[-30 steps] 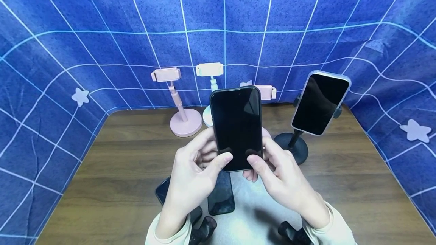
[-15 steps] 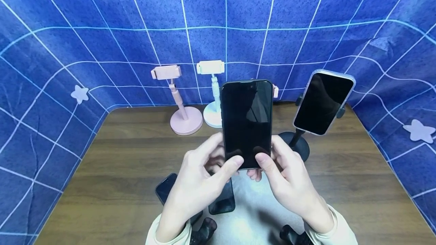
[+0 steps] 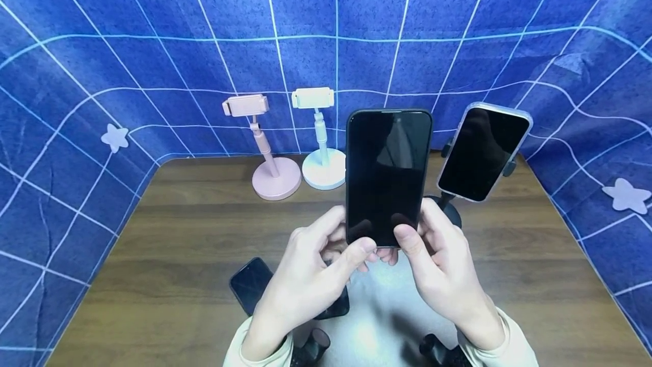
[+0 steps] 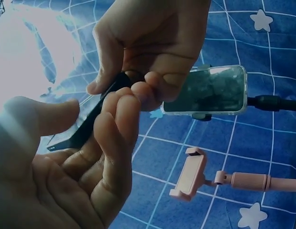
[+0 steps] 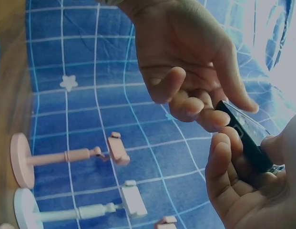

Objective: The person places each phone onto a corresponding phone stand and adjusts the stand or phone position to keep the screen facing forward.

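Holding, head view: the left hand (image 3: 305, 279) and the right hand (image 3: 445, 268) both gripped the lower end of a black phone (image 3: 388, 177), thumbs at the front and fingers curled behind.
Black phone, head view: it was held up, dark screen toward the wearer, above the worktop (image 3: 193, 237).
Stands, head view: a pink stand (image 3: 277, 178) and a white stand (image 3: 324, 169) stood side by side at the back; to the right, a clear-edged phone (image 3: 484, 152) sat tilted on a black stand (image 3: 452, 213).
Loose phones, head view: one dark phone (image 3: 249, 283) lay just beside the left forearm, and a second phone (image 3: 337, 306) was partly hidden beneath the left hand.
Grip, left wrist view: the black phone appeared edge-on between the two hands; beyond it were the clear-edged phone and a pink clamp (image 4: 189, 174).
Grip, right wrist view: the right thumb pressed the screen side, with both hands' fingers bent close together under the case; the pink stand and white stand showed beyond, before blue cloth (image 5: 105, 109).
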The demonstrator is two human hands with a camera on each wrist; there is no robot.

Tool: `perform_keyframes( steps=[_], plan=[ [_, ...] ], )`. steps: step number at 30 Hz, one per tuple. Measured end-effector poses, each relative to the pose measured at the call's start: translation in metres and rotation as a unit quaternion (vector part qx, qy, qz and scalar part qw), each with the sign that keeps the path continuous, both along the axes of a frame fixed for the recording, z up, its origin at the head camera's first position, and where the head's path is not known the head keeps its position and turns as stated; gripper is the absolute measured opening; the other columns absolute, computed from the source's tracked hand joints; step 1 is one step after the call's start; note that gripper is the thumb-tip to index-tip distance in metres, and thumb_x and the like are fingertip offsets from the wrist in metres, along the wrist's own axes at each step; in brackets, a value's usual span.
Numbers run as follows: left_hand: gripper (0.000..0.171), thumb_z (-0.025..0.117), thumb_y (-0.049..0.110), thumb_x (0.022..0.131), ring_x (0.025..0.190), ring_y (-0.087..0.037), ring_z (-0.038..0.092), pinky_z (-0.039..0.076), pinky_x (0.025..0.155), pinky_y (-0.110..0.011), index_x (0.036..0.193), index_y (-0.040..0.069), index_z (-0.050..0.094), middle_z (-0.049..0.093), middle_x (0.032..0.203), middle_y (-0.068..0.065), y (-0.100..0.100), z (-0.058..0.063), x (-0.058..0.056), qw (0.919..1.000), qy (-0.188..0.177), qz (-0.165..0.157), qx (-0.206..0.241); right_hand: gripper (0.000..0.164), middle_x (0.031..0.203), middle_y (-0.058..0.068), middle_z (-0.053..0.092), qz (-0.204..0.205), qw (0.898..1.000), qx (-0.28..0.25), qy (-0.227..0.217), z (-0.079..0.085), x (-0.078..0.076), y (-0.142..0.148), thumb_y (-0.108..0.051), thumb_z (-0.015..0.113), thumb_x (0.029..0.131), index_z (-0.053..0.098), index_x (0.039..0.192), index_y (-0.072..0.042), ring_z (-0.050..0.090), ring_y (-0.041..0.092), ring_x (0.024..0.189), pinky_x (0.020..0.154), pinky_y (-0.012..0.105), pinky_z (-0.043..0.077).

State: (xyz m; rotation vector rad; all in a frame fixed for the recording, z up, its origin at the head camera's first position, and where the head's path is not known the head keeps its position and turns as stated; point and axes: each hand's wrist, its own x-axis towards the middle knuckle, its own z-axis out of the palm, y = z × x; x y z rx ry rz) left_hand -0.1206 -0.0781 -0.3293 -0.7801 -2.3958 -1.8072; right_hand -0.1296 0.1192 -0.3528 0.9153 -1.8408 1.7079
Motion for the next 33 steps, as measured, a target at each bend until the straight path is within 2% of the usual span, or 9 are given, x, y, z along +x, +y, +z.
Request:
perform_keyframes(
  steps=[3,6,16,25,29,33],
  plan=[
    [0.015,0.067,0.020,0.101,0.070,-0.006,0.072,0.054,0.052,-0.028,0.116,0.016,0.066,0.077,0.090,0.002,-0.0019,-0.0015,-0.0007,0.9998,0.007,0.019,-0.002,0.014,0.074,0.009,0.069,-0.003,1.000,0.004,0.004,0.0003,-0.0012,0.0011,0.009,0.053,0.101,0.058,0.114,0.008,0.064,0.010,0.063,0.060,0.023,0.054],
    [0.018,0.067,0.017,0.101,0.073,-0.007,0.073,0.058,0.058,-0.030,0.119,0.013,0.067,0.077,0.091,-0.003,-0.0031,-0.0038,-0.0026,0.9992,0.023,0.033,0.004,0.014,0.074,0.008,0.071,-0.026,0.999,0.022,0.001,0.0007,-0.0013,0.0024,0.007,0.054,0.101,0.059,0.114,0.007,0.066,0.009,0.063,0.059,0.022,0.054],
    [0.012,0.065,0.014,0.102,0.061,-0.005,0.067,0.058,0.056,-0.030,0.112,0.009,0.066,0.076,0.082,-0.003,-0.0036,-0.0034,-0.0065,0.9989,0.036,0.029,0.006,0.014,0.075,0.009,0.072,-0.028,0.999,0.029,0.022,0.0002,-0.0024,0.0009,0.005,0.055,0.102,0.058,0.115,0.008,0.067,0.009,0.064,0.060,0.021,0.055],
    [0.013,0.064,0.015,0.102,0.061,-0.005,0.067,0.058,0.058,-0.030,0.113,0.009,0.066,0.076,0.082,-0.002,-0.0031,-0.0019,-0.0074,0.9991,0.031,0.028,-0.002,0.013,0.075,0.007,0.072,-0.051,0.997,0.054,0.004,-0.0005,0.0000,0.0013,0.005,0.058,0.101,0.057,0.113,0.008,0.068,0.007,0.063,0.060,0.021,0.056],
    [0.014,0.064,0.015,0.102,0.063,-0.006,0.068,0.058,0.058,-0.029,0.115,0.009,0.066,0.076,0.083,-0.002,-0.0021,-0.0016,-0.0062,0.9991,0.033,0.027,0.002,0.013,0.073,0.006,0.071,-0.037,0.998,0.044,-0.005,-0.0002,0.0009,0.0016,0.008,0.056,0.100,0.057,0.113,0.007,0.066,0.008,0.063,0.059,0.022,0.055],
    [0.015,0.066,0.014,0.102,0.063,-0.006,0.068,0.058,0.059,-0.028,0.116,0.009,0.068,0.076,0.082,0.000,-0.0010,-0.0018,-0.0037,0.9983,0.049,0.031,0.004,0.015,0.071,0.007,0.070,-0.021,0.999,0.026,-0.010,0.0013,0.0024,0.0022,0.010,0.054,0.100,0.057,0.114,0.006,0.065,0.010,0.062,0.059,0.023,0.055]
  ],
)
